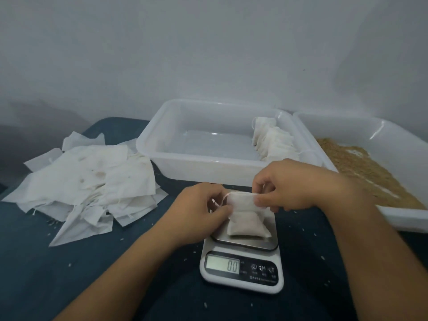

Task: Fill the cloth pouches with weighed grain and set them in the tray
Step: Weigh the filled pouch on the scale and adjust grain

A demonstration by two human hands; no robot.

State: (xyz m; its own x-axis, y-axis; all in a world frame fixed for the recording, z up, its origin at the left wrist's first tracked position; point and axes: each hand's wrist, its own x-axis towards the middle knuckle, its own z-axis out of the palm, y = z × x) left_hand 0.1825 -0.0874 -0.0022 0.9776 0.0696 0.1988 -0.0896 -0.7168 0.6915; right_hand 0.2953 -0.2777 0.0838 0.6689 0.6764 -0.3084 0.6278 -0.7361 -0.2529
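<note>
Both hands pinch filled pouch (246, 222) on scale (242, 269): left hand (203, 209) on drawstring, right hand (289, 186) at mouth; pull cord evenly, keep mouth upright

We see dim, cool, even light with soft shadows. Glare streaks the rims of the tray (208, 144) and the bin (379, 133) at far right. Edges bow from the wide lens; the near forearms look soft and stretched.

Two trays (148, 149), one scale (242, 269), two hands (199, 205).
</note>
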